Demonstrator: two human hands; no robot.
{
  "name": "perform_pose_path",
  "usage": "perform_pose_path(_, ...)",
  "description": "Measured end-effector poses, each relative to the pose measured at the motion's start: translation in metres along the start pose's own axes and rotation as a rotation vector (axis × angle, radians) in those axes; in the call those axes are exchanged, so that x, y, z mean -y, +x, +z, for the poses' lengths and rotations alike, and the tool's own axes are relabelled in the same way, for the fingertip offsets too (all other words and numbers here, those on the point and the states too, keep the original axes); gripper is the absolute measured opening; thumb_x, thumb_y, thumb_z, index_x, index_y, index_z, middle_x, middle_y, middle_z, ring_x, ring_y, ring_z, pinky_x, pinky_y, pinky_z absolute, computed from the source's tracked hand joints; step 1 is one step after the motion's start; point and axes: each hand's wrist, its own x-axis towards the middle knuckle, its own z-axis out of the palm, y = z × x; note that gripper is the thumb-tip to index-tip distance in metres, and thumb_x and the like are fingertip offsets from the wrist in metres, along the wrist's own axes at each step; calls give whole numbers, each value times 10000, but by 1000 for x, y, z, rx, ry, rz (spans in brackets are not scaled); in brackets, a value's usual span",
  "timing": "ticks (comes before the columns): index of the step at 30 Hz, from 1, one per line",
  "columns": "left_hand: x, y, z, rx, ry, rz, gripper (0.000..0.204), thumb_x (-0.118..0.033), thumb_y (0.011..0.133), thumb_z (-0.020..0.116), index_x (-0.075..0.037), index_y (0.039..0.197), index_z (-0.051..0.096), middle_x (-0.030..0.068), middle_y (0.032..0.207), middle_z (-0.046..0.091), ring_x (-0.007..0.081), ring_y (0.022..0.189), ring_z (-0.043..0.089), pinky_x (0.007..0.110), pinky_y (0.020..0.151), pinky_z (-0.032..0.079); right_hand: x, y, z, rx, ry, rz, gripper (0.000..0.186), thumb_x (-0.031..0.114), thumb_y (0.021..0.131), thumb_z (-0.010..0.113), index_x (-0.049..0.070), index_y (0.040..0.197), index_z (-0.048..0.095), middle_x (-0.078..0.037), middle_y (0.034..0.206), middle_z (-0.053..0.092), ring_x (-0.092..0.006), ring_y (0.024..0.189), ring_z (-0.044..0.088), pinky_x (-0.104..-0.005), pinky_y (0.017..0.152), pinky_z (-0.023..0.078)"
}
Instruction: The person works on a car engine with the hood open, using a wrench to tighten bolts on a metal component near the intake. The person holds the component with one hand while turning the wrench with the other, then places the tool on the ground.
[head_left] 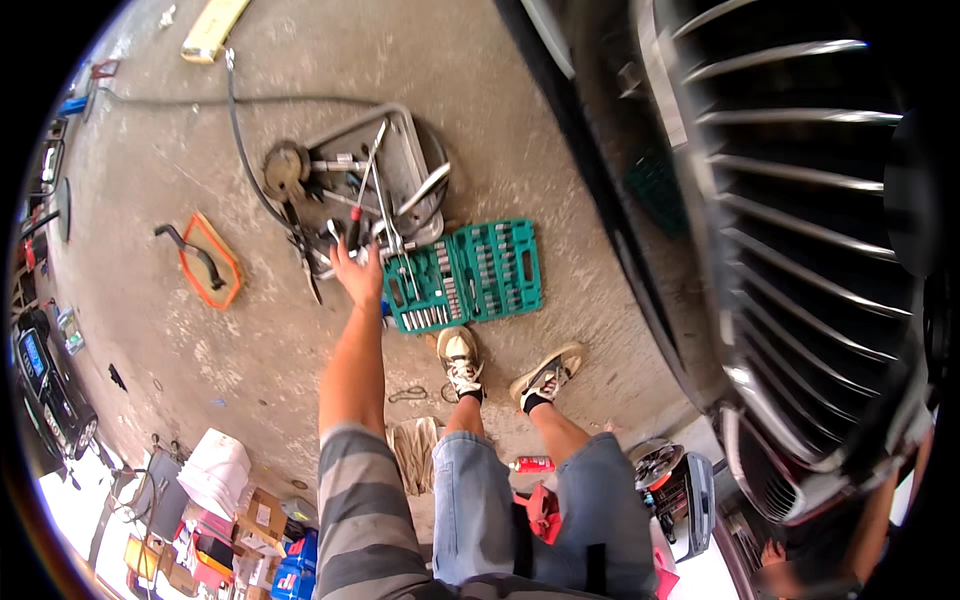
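Note:
My left hand (pixel 359 274) reaches over the near edge of a grey metal tray (pixel 405 125), its fingers spread and nothing visibly held. Just beyond the fingertips lies a screwdriver (pixel 355 222) with a red and black handle. Long chrome ratchet handles (pixel 379 185) and other hand tools are heaped in the tray. Left of the hand, pliers (pixel 303 255) hang over the tray's side. To its right, a green socket set case (pixel 530 265) lies unfolded on the floor, with rows of sockets (pixel 425 318) inside. My right hand is out of view.
A car's front grille (pixel 800 190) fills the right side. An orange-rimmed air filter (pixel 232 265) with a black hose (pixel 205 262) on it lies left on the concrete. A red can (pixel 533 464) stands near my legs. Another person's arm (pixel 875 520) shows at lower right.

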Motion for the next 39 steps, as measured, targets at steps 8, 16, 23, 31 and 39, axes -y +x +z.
perform_pose_path(8,-111,-26,-178,-5,-201,-370,275,-189,854,653,31,1017,678,178,944,681,272,886,631,359,846,475,7,-12,-5,-135,236,510,357,201,950,472,13,1248,528,-154,1293,514,-301,1226,459,-369,1052,321)
perform_pose_path(16,-438,-135,-286,169,-519,106,425,-132,963,515,44,1334,402,192,1254,525,269,1113,535,360,957,427,18,48,-50,-82,208,670,463,151,754,565,69,1209,537,-166,1369,420,-383,1306,352,-524,1076,275)
perform_pose_path(23,-707,-152,-302,113,-524,665,591,-192,920,615,19,1384,317,218,1389,382,324,1274,409,456,1066,326,4,23,-62,-83,272,767,477,236,771,548,65,1216,554,-171,1381,408,-365,1328,313,-547,1080,249)
perform_pose_path(31,-816,-206,-239,190,-474,1083,552,-180,911,618,29,1347,351,217,1330,400,368,1208,427,461,996,369,-5,8,-60,-105,430,793,501,270,798,518,37,1241,542,-193,1422,370,-386,1353,275,-573,1090,224)
perform_pose_path(39,-821,-246,-181,307,81,1100,716,-362,934,530,42,1438,221,286,1478,195,469,1365,200,591,1087,198,-13,8,-63,-56,504,819,521,253,765,554,49,1244,552,-182,1441,349,-377,1370,255,-572,1090,228)
